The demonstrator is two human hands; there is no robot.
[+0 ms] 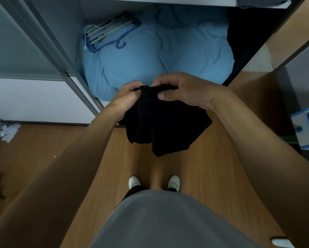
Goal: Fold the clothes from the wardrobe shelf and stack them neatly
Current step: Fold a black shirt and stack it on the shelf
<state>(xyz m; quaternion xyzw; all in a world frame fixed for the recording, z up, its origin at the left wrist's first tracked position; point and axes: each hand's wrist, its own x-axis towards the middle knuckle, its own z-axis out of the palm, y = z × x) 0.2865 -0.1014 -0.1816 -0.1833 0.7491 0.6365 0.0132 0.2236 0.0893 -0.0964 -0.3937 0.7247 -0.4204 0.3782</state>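
Grey shirt (168, 221) fills the bottom of the view, with two white shoes (134, 181) standing side by side on the wooden floor (75, 154) just beyond its hem. Both bare forearms reach forward from the lower corners and meet in front of the open wardrobe. The left hand (130, 92) grips the top edge of a black garment (164, 126) with its fingers curled over the cloth. The right hand (182, 90) pinches the same edge just beside it, its thumb pressed flat on the near face and its fingers wrapped behind. The two hands almost touch. The black garment hangs bunched and partly doubled below them, clear of the floor, its lowest corner dangling above the boards ahead of the shoes. Behind the hands, a light blue duvet (159, 56) is stuffed into the wardrobe's bottom compartment and bulges past its front edge. A bundle of hangers (110, 34), one of them blue, lies on the duvet near the back left corner. At the top edge runs a wardrobe shelf (150, 0), with dark cloth (261, 1) at its right end. Crumpled white paper (9, 132) lies by the floor's left edge, and a blue and white box (305, 129) sits at the right edge.
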